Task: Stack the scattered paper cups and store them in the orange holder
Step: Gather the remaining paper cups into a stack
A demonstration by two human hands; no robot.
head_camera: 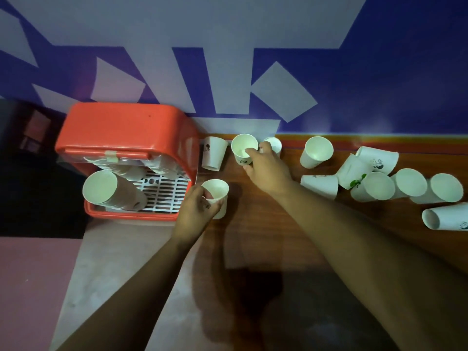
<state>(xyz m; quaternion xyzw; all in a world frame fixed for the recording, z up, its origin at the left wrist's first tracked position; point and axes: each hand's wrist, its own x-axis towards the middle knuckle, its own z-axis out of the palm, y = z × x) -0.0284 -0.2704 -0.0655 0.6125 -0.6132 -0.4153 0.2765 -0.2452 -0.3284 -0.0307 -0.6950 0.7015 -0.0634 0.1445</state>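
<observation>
Just right of the orange holder point(121, 130), the left hand point(196, 207) grips a paper cup point(217, 191); farther right, the right hand point(268, 168) grips a second cup point(243, 147). A cup stack point(111, 191) lies inside the holder, loose cups point(379, 186) well to its right.

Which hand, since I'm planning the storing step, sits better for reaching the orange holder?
Left, probably. The left hand grips a paper cup right beside the orange holder, at its open front; the right hand grips a second paper cup farther from it.
</observation>
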